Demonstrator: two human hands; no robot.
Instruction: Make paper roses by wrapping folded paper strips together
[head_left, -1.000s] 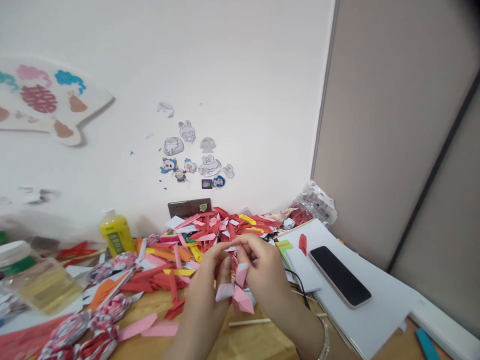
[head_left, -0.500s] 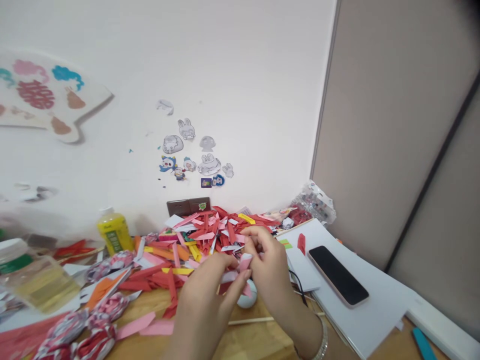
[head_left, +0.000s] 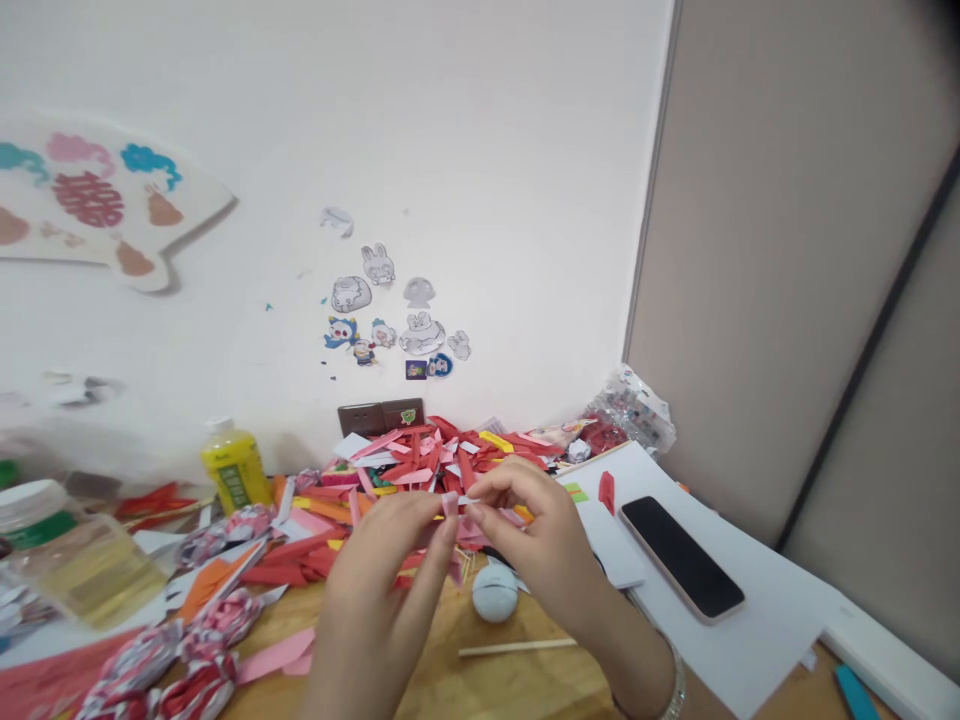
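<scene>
Between the fingertips of both hands is a small pink and white piece of folded paper (head_left: 450, 505). My left hand (head_left: 394, 570) pinches it from the left. My right hand (head_left: 536, 525) has thumb and forefinger closed at its right end, where a pale edge shows. Below the hands a round pale blue-white object (head_left: 495, 592) stands on the wooden table (head_left: 442, 680). A thin wooden stick (head_left: 517, 648) lies in front of it. Behind the hands spreads a heap of folded paper strips (head_left: 412, 460) in red, pink, yellow, orange and white.
To the right, a black-screened phone (head_left: 681, 558) rests on white paper (head_left: 765, 640). A yellow bottle (head_left: 236, 470) and a clear jug of yellowish liquid (head_left: 90, 575) stand at left. Braided red-and-white paper pieces (head_left: 199, 665) lie front left. A wall (head_left: 487, 150) with stickers closes the back.
My hands have drawn slightly apart and turned the pink paper, uncovering more of the round object. The right hand's fingers moved to the paper's end. The view shifted slightly.
</scene>
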